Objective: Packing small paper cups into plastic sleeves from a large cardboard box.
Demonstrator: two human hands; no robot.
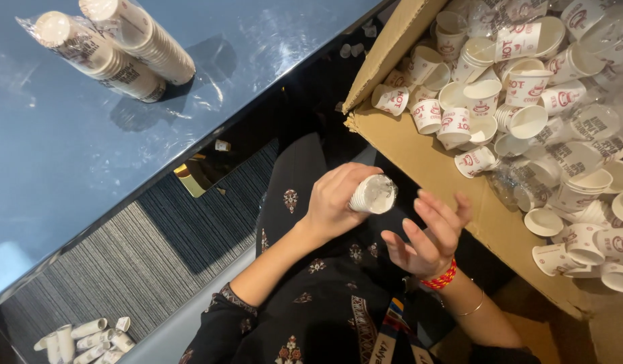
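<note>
I'm clamping my left hand [335, 199] around a nested paper-cup stack [373, 194]; my right hand [429, 232], fingers spread, is hovering near. Squeezing could crush it.

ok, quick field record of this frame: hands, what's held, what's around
left hand: grip closed around a short stack of paper cups, held over the lap
right hand: open, fingers spread, empty, just right of the stack, not touching it
box: cardboard box at right, full of loose paper cups
table: blue table at upper left with two wrapped sleeves of cups
floor: more cup stacks lying at lower left
wrist: red band on right wrist
</note>
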